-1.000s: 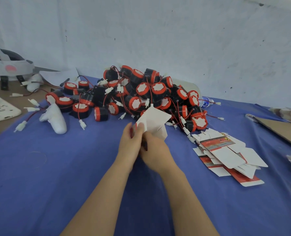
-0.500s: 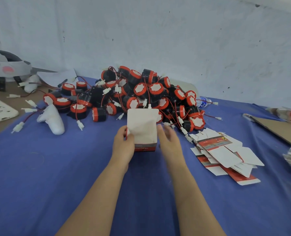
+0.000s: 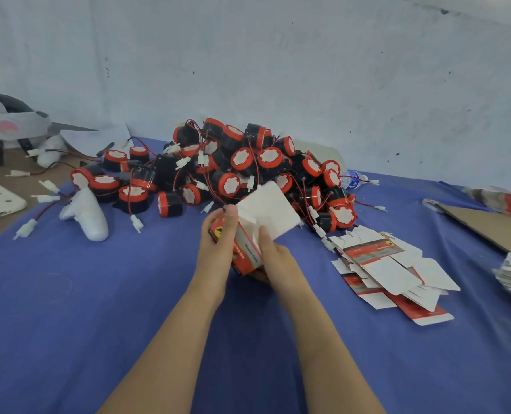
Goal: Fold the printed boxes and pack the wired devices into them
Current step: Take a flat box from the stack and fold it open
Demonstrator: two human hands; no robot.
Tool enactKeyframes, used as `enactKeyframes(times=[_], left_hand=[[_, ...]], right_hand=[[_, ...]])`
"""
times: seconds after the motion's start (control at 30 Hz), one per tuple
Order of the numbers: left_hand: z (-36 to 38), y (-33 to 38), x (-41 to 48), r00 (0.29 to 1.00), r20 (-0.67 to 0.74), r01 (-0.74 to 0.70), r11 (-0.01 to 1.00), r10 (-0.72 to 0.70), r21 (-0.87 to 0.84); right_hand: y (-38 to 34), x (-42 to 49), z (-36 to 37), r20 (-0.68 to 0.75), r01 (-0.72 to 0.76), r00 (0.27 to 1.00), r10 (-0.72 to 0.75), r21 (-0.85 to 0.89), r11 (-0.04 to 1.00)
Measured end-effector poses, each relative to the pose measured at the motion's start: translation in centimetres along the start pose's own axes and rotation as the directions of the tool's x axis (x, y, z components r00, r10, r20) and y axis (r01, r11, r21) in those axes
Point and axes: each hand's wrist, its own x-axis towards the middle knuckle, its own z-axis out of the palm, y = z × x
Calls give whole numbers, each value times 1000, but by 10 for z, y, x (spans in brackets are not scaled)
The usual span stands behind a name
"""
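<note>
Big blue cloth-covered surface (image 3: pixel 98 324), with a heap of round black-and-red wired devices (image 3: pixel 248 162) at the back. Right of the middle is a loose pile of flat red-and-white printed cardboard box blanks (image 3: pixel 391 273). Just in front of the heap, a half-folded red-and-white printed box (image 3: pixel 247 253) with its white flap up is gripped by the left hand (image 3: pixel 215 249) and the right hand (image 3: pixel 278 258), one on each side.

Matt printed card box (image 3: pixel 248 249), blue cloth table cover (image 3: pixel 98 309), plastic devices (image 3: pixel 242 162)

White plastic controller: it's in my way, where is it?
Head view, left: the white plastic controller lies on the blue tablecloth, beside the leftmost red-and-black wired devices.
</note>
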Motion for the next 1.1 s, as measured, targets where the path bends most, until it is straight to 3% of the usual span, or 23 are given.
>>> enactKeyframes(times=[0.07,0.13,0.2,0.37,0.47,0.53,0.57,0.63,0.7,0.73,0.8,0.87,0.97,1.03,1.1], left_hand=[[-2,1,4,999,-47,-11,999,13,31],[-3,1,5,998,-58,-11,997,15,70],[-2,0,2,1000,-18,-11,991,13,130],[2,3,-4,998,-1,-66,972,68,225],[1,4,-6,999,-16,-41,977,45,210],[3,5,-7,1000,-17,-3,981,6,196],[3,6,-6,999,5,48,988,-50,146],[1,11,-6,980,115,165,986,-162,-10],[-4,15,-6,964,211,205,961,-164,-189],[-7,15,-5,962,231,205,941,-144,-268],[-10,16,-5,965,238,190,917,-108,-352],[-9,16,-4,971,218,170,927,-99,-335],[-2,14,-5,994,61,105,961,-92,-257],[0,10,-5,994,-97,-51,998,47,-44],[-2,3,-4,961,-91,-225,932,260,286]], right_hand=[[-4,2,-3,-80,43,996,-26,220,975],[-6,3,-16,-86,72,996,-30,555,829],[-5,3,-28,-59,44,998,-5,688,724],[-2,2,-30,16,-35,999,32,520,853],[1,2,-24,-31,91,996,-86,182,979],[5,3,-24,-101,145,984,-149,-39,989],[6,4,-25,-122,133,983,-140,-61,989],[7,4,-25,-53,26,998,-18,152,988],[5,0,-19,202,-208,970,133,416,885],[6,-2,-15,312,-294,936,164,435,851],[7,-2,-9,382,-343,902,200,354,870],[5,-3,-1,309,-340,920,240,326,882],[3,-1,4,67,-251,963,262,580,775],[1,2,1,-9,-175,970,245,674,718],[-1,2,-2,-74,-103,983,166,526,844]])
